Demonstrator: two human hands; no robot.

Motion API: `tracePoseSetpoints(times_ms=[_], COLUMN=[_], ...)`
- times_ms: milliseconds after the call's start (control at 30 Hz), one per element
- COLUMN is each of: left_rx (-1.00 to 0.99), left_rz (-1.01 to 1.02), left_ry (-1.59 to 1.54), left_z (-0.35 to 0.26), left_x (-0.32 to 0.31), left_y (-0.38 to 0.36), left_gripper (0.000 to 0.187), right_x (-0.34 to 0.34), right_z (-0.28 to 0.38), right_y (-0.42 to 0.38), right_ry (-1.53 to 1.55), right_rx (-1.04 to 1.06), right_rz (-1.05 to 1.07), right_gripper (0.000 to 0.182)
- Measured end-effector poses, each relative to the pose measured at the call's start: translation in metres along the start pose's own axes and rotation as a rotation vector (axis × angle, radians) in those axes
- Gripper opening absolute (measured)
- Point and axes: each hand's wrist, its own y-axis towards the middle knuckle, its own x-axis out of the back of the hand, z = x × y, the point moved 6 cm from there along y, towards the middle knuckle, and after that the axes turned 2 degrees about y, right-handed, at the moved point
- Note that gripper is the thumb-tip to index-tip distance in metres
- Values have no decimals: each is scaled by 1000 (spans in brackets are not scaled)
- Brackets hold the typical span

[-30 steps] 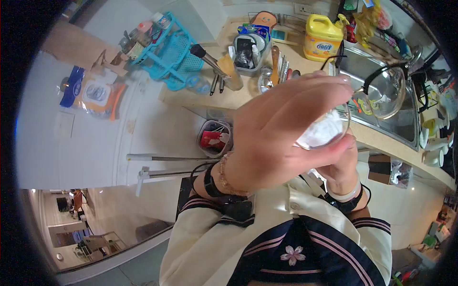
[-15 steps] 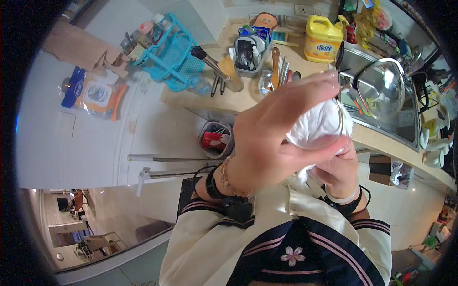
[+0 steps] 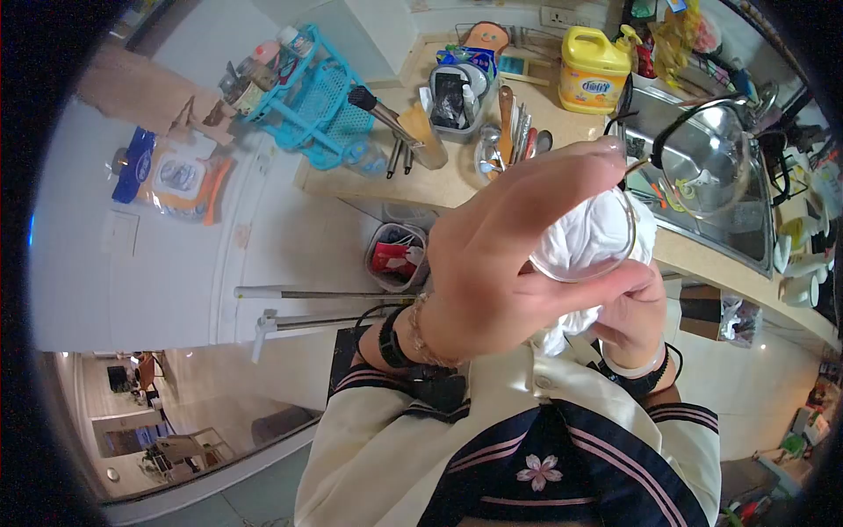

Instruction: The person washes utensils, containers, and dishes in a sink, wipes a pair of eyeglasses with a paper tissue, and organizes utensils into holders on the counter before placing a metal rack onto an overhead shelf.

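Observation:
A pair of eyeglasses (image 3: 634,215) with thin rims and dark temples is held in front of my chest. My left hand (image 3: 505,255) grips it, with the fingers above one lens and the thumb below. The other lens (image 3: 709,171) sticks out to the right, in front of the sink. A crumpled white cloth (image 3: 587,230) shows through the gripped lens and bulges out around it. My right hand (image 3: 634,316) is closed on this cloth below and behind the lens; part of its fingers is hidden.
Beyond my hands runs a counter (image 3: 351,186) with a blue rack (image 3: 320,101), a utensil holder (image 3: 492,156) and a yellow pump bottle (image 3: 597,70). The metal sink (image 3: 755,237) is at right. A bin (image 3: 395,255) stands below the counter.
The eyeglasses and my hands have shifted only slightly. The white cloth has moved a little behind the lens, and more of it hangs below my left thumb.

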Motion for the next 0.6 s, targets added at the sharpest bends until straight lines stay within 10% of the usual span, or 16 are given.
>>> tracePoseSetpoints(times_ms=[433, 600], left_rx=[72, 159], left_rz=[81, 67], left_ry=[-79, -67], left_z=[3, 1], left_x=[0, 2], left_y=[6, 3], left_gripper=[62, 68], right_x=[-6, 11], right_z=[-5, -10], right_y=[5, 1], right_ry=[-84, -180], right_rx=[36, 32], right_rz=[46, -241], right_gripper=[57, 73])
